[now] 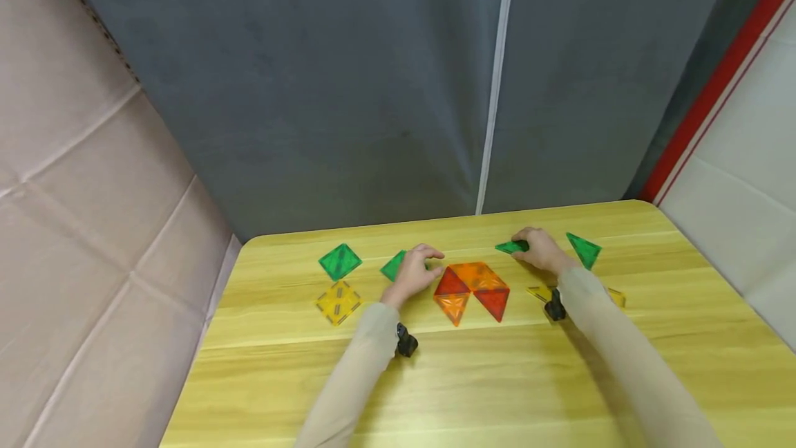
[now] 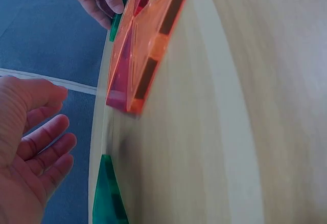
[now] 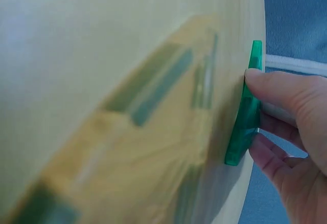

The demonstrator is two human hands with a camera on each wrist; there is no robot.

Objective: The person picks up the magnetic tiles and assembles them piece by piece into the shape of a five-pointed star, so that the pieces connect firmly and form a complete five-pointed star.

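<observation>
My right hand (image 1: 539, 251) pinches a green triangular magnetic tile (image 3: 244, 121) between thumb and fingers, near the table's far side. My left hand (image 1: 412, 275) hovers with loosely bent fingers and holds nothing in the left wrist view. Just beside it lies another green tile (image 1: 392, 267), partly hidden by the hand. Between the hands sits a fan of triangular tiles: an orange part (image 1: 475, 275) at the top, a red tile (image 1: 452, 283) and an orange tile (image 1: 452, 308) at left, and a red tile (image 1: 495, 303) at right.
On the wooden table (image 1: 472, 393), a green diamond shape (image 1: 340, 261) and a yellow one (image 1: 338, 303) lie at left. A green triangle (image 1: 583, 249) lies to the right. Yellow tiles (image 1: 539, 292) show beneath my right wrist. A grey curtain (image 1: 348, 102) hangs behind.
</observation>
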